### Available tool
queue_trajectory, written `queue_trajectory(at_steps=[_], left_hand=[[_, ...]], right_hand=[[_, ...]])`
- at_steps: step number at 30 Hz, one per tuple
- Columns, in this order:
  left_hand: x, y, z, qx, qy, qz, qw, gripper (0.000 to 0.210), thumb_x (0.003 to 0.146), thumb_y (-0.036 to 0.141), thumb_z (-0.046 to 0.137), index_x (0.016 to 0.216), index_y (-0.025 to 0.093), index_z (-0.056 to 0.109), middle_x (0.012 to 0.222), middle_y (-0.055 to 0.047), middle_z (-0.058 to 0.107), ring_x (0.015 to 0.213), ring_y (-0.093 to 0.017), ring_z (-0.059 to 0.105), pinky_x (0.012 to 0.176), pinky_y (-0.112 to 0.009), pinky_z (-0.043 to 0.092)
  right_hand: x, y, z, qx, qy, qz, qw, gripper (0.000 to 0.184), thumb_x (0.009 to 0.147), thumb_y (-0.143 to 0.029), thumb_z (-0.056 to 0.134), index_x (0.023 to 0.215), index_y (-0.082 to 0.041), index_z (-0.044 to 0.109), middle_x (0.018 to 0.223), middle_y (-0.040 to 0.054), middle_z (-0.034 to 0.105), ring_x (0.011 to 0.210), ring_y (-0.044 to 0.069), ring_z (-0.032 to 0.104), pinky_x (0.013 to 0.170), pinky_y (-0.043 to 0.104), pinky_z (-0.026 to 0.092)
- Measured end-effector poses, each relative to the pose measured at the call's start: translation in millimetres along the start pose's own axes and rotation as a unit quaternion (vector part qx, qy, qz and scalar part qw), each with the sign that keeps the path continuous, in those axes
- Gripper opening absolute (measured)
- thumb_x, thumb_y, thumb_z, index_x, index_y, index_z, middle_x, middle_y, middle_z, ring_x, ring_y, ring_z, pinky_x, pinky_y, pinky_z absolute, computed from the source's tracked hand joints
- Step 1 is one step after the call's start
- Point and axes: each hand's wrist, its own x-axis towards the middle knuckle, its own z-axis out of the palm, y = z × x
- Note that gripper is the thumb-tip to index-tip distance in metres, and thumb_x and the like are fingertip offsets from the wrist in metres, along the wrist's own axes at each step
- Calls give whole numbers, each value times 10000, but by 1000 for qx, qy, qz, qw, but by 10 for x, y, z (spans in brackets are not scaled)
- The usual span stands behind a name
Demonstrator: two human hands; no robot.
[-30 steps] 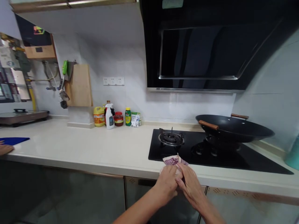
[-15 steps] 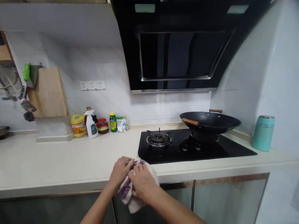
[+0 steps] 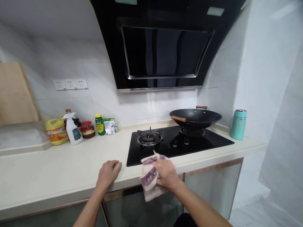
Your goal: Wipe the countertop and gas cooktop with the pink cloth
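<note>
Clutching a white-and-purple patterned fabric cloth (image 3: 150, 187) in the bare right hand (image 3: 167, 173), fingers bunched into the folds, at the front edge of a smooth cream slab countertop (image 3: 71, 170). Spread w/ top corner overlapping, as viewed, the near edge of a glossy black glass cooktop (image 3: 208, 144); actual contact hard to tell. Dangling below, in front of a frosted, greenish glass cabinet door (image 3: 213, 186). Resting at the counter edge, left of the cooktop, w/ the bare left hand (image 3: 107, 173), fingers loosely bent, grasping nothing visible.

Prob. best handled thus: gather trailing end into R palm, press flat, move in long even strokes, keep loose corner off the round, pronged dark-metal burner (image 3: 150, 137) to avoid snags. Use L hand only as a light brace.

Contrasting in texture: limp, creased cloth vs. hard, mirror-like glass. Also in view: wide, shallow, matte-black wok (image 3: 199, 119) w/ stubby brown wooden handle (image 3: 178, 119) nearest; slim, cylindrical turquoise flask (image 3: 238, 126), metallic-topped, upright at far R.
</note>
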Motion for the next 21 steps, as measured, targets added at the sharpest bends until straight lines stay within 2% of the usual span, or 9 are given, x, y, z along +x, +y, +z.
queue_trajectory(at_steps=[2, 7, 9, 11, 14, 16, 18, 21], left_hand=[[-11, 8, 7, 22, -5, 6, 1000, 450, 903, 515, 441, 986, 225, 775, 1094, -89, 769, 1108, -301, 651, 936, -383, 482], [-37, 73, -19, 75, -12, 21, 997, 428, 936, 475, 444, 1039, 226, 776, 1118, -92, 751, 1113, -292, 641, 932, -376, 471], [-43, 112, -22, 93, -15, 27, 995, 413, 947, 467, 450, 1045, 235, 777, 1118, -92, 743, 1112, -290, 638, 920, -369, 469], [-50, 156, -20, 111, -18, 30, 993, 397, 953, 460, 459, 1048, 244, 779, 1115, -93, 734, 1104, -292, 633, 902, -368, 467], [-65, 213, -21, 136, -22, 26, 990, 376, 948, 443, 483, 1069, 243, 778, 1115, -101, 718, 1101, -308, 622, 886, -383, 463], [-80, 230, -26, 137, -25, 26, 990, 369, 947, 432, 490, 1071, 239, 779, 1114, -103, 714, 1106, -309, 617, 898, -390, 458], [-94, 223, -32, 124, -25, 30, 992, 365, 953, 429, 484, 1053, 242, 782, 1107, -96, 717, 1103, -297, 619, 918, -391, 453], [-106, 188, -36, 107, -16, 31, 994, 351, 951, 430, 490, 1017, 251, 784, 1091, -81, 727, 1093, -282, 624, 939, -386, 451]], right_hand=[[-220, 403, -237, -9, 8, 56, 998, 426, 906, -449, 540, 1227, -191, 650, 1099, 126, 686, 1017, 270, 574, 903, 410, 398], [-663, 1356, -945, -32, -10, 221, 975, 434, 917, -491, 468, 1144, -195, 689, 1131, 137, 713, 1059, 284, 598, 921, 395, 406], [-698, 1598, -1151, -44, -22, 293, 955, 403, 934, -433, 411, 1112, -199, 687, 1103, 128, 717, 1039, 272, 607, 892, 376, 408], [-613, 1700, -1241, -56, -29, 365, 929, 396, 952, -365, 341, 1072, -194, 678, 1022, 122, 715, 965, 254, 623, 824, 349, 409], [-263, 1565, -1119, -46, -50, 421, 904, 387, 968, -316, 294, 1005, -196, 660, 885, 90, 699, 797, 213, 623, 708, 303, 391], [92, 1309, -904, -20, -66, 410, 910, 354, 974, -302, 307, 1000, -209, 647, 901, 70, 701, 780, 189, 621, 696, 281, 391], [507, 966, -648, 6, -75, 373, 925, 330, 976, -283, 321, 1025, -218, 640, 987, 70, 704, 879, 186, 625, 761, 271, 404], [1098, 403, -293, 38, -85, 306, 948, 358, 978, -249, 315, 1161, -225, 622, 1216, 99, 658, 1139, 216, 562, 958, 311, 378]])
